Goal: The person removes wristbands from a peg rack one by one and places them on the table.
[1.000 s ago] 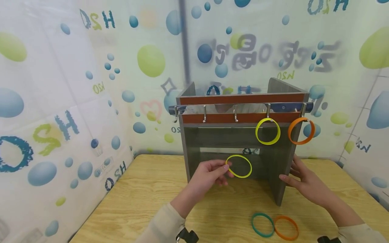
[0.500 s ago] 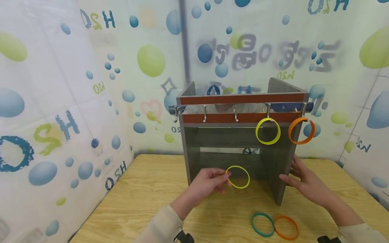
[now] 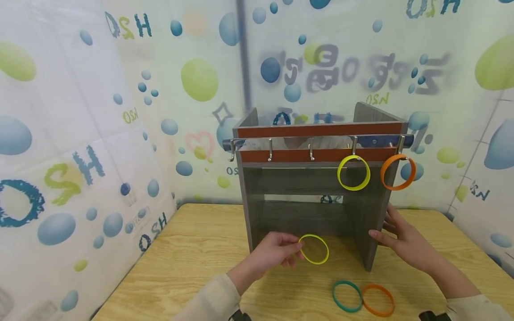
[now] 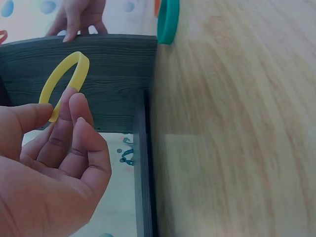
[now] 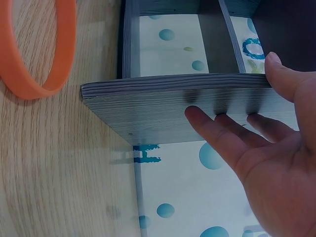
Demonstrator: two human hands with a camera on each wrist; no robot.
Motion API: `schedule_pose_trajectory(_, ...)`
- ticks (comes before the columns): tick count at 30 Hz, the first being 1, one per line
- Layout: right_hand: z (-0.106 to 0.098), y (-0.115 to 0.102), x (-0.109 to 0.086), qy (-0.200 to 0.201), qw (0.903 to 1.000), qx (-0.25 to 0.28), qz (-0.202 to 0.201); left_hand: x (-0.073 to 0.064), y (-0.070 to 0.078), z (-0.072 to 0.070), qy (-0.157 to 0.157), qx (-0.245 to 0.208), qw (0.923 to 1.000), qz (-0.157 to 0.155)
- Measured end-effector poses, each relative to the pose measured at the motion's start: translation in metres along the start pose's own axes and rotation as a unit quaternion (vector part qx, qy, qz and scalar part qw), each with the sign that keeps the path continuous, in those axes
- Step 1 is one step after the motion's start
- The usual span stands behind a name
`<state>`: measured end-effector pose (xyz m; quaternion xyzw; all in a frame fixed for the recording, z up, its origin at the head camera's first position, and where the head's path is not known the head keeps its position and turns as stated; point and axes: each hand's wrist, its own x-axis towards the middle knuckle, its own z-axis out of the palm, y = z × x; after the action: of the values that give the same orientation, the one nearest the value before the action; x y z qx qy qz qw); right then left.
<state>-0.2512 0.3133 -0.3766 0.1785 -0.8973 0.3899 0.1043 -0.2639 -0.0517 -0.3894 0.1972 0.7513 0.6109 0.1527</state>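
Left hand [image 3: 276, 250] pinches a yellow band [image 4: 80, 71], loop free; right hand [image 3: 406, 244] grips the rack [image 3: 299, 182] by its right edge, likely steadying it

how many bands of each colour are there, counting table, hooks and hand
Yellow: 2 (held yellow band in left hand, hung yellow band)
Orange: 2 (hung orange band, lower orange band on the table)
Green: 1 (green band, also on the table)
Total: 5

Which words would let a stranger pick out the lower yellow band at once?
Find the grey rack standing on the wooden table. Below its hook rail, the left hand pinches the lower yellow band. The other yellow band hangs from a hook; this one is held.
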Motion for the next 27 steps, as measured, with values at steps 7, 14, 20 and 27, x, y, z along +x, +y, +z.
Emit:
schedule_pose_trajectory(7,0.0,-0.001,0.0,-0.001,1.0,0.001,0.004,0.0,-0.007,0.001,-0.002,0.005,1.0,-0.004)
schedule_pose_trajectory(14,0.0,-0.003,-0.001,-0.003,0.9999,-0.002,0.011,0.0,-0.016,0.004,-0.013,0.018,0.9997,-0.009)
schedule_pose_trajectory(20,0.0,-0.002,-0.001,-0.001,0.9999,-0.001,0.012,-0.003,-0.021,0.009,-0.028,0.043,0.9986,-0.003)
schedule_pose_trajectory(27,0.0,-0.001,0.0,-0.003,0.9999,0.003,0.01,-0.005,-0.023,0.012,-0.025,0.051,0.9984,-0.006)
